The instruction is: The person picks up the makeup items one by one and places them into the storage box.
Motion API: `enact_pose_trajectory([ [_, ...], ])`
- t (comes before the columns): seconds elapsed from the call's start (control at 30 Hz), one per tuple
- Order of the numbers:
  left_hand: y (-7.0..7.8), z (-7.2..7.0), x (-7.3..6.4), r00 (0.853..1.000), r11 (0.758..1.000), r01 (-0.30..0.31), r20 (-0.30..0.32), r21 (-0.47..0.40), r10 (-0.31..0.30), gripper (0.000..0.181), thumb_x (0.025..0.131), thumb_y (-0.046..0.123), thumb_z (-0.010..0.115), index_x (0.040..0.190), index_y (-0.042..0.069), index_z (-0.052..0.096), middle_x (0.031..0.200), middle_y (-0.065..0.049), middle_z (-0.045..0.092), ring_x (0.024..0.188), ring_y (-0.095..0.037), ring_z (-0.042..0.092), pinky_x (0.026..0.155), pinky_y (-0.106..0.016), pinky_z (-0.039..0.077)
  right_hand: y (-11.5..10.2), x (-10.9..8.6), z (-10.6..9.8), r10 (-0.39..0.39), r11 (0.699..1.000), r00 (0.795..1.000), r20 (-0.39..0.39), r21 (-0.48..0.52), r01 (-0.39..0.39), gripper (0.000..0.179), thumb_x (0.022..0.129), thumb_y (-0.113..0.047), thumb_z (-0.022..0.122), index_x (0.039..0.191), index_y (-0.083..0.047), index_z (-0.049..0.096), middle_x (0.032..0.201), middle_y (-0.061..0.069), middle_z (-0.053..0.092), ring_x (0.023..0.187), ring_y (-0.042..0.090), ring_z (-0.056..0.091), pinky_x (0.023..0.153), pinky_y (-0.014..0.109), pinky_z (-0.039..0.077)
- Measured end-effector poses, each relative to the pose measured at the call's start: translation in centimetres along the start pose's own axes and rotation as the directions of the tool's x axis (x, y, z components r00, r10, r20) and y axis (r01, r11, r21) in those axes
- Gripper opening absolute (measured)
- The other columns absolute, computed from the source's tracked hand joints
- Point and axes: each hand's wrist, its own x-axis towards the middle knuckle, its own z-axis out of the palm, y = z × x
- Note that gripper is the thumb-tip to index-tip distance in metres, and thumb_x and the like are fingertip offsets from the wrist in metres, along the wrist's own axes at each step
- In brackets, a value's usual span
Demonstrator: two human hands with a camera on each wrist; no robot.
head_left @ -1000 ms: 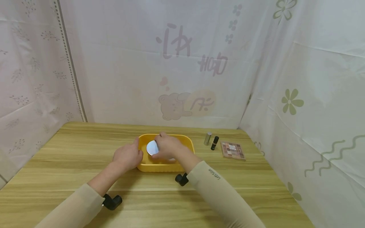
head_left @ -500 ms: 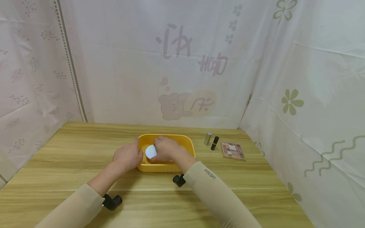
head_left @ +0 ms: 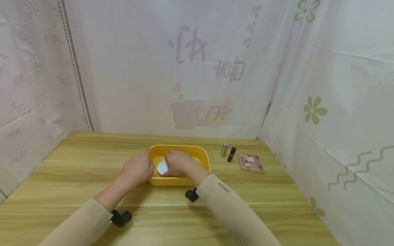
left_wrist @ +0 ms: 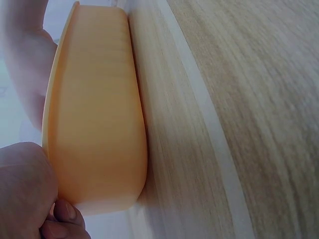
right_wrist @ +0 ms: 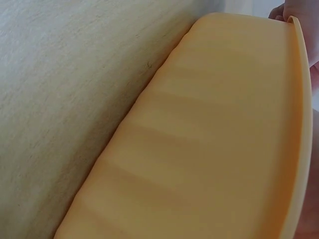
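Note:
A yellow plastic basket (head_left: 175, 181) stands on the wooden table. My left hand (head_left: 138, 168) grips its left end, thumb and fingers at the rim; in the left wrist view that hand (left_wrist: 25, 186) holds the corner of the basket (left_wrist: 94, 109). Inside the basket, my right hand (head_left: 179, 163) holds a round compact (head_left: 161, 167) with a shiny pale top, low near the basket floor. The palm and fingers cover the compact's right side. In the right wrist view the basket wall (right_wrist: 209, 124) hides most of the right hand.
Right of the basket lie a silver lipstick tube (head_left: 224, 149), a black lipstick tube (head_left: 232, 154) and a flat eyeshadow palette (head_left: 251, 162). White printed curtains (head_left: 138, 85) enclose the table at the back and both sides.
My right hand has lowered the compact deeper into the basket, shifting slightly left and toward me. The left hand and the basket have stayed put.

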Motion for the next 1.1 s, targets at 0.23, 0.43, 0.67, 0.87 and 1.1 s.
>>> enact_pose_trajectory([
  [0.23, 0.0, 0.0, -0.1, 1.0, 1.0, -0.005, -0.006, 0.002, 0.005, 0.07, 0.108, 0.026, 0.052, 0.167, -0.006, 0.035, 0.064, -0.008, 0.058, 0.055, -0.024, 0.053, 0.048, -0.037, 0.042, 0.0, -0.1, 0.1, 0.0, 1.0, 1.0, 0.007, -0.021, 0.0, 0.065, 0.096, -0.061, 0.078, 0.135, -0.01, 0.07, 0.129, 0.005, 0.071, 0.118, 0.023, 0.063, 0.102, 0.037, 0.055],
  [0.43, -0.1, 0.2, -0.1, 1.0, 1.0, -0.012, -0.003, -0.011, 0.011, 0.071, 0.107, 0.025, 0.051, 0.168, -0.007, 0.033, 0.059, -0.004, 0.052, 0.05, -0.018, 0.043, 0.045, -0.032, 0.034, 0.4, -0.4, -0.3, 0.023, 0.996, 1.0, 0.006, 0.091, -0.023, 0.074, 0.093, -0.063, 0.08, 0.141, -0.008, 0.068, 0.133, 0.006, 0.071, 0.114, 0.022, 0.065, 0.1, 0.035, 0.056],
  [0.67, -0.1, -0.1, 0.0, 1.0, 1.0, 0.003, 0.003, -0.005, -0.003, 0.072, 0.107, 0.027, 0.051, 0.169, -0.005, 0.032, 0.062, -0.006, 0.056, 0.054, -0.023, 0.051, 0.048, -0.037, 0.04, 1.1, -0.9, -1.5, 0.037, 0.991, 0.999, 0.008, 0.131, -0.038, 0.085, 0.094, -0.065, 0.079, 0.155, -0.009, 0.06, 0.155, 0.008, 0.064, 0.141, 0.027, 0.061, 0.118, 0.041, 0.051],
  [0.87, -0.2, -0.1, 0.0, 1.0, 1.0, 0.01, 0.021, -0.004, -0.01, 0.073, 0.107, 0.027, 0.051, 0.169, -0.005, 0.031, 0.067, -0.008, 0.06, 0.059, -0.026, 0.056, 0.051, -0.04, 0.044, 1.6, -1.9, -2.2, 0.041, 0.984, 0.999, 0.009, 0.175, -0.042, 0.083, 0.096, -0.063, 0.077, 0.16, -0.014, 0.056, 0.164, 0.008, 0.057, 0.154, 0.029, 0.052, 0.125, 0.045, 0.045],
  [1.1, 0.1, -0.2, 0.0, 1.0, 1.0, 0.016, 0.017, -0.012, -0.016, 0.072, 0.107, 0.027, 0.051, 0.169, -0.003, 0.032, 0.063, -0.007, 0.058, 0.056, -0.025, 0.054, 0.05, -0.037, 0.041, 3.0, -3.2, -2.7, 0.028, 0.97, 0.998, -0.053, 0.241, -0.015, 0.077, 0.098, -0.059, 0.076, 0.158, -0.014, 0.058, 0.164, 0.009, 0.056, 0.149, 0.029, 0.057, 0.122, 0.045, 0.048],
])
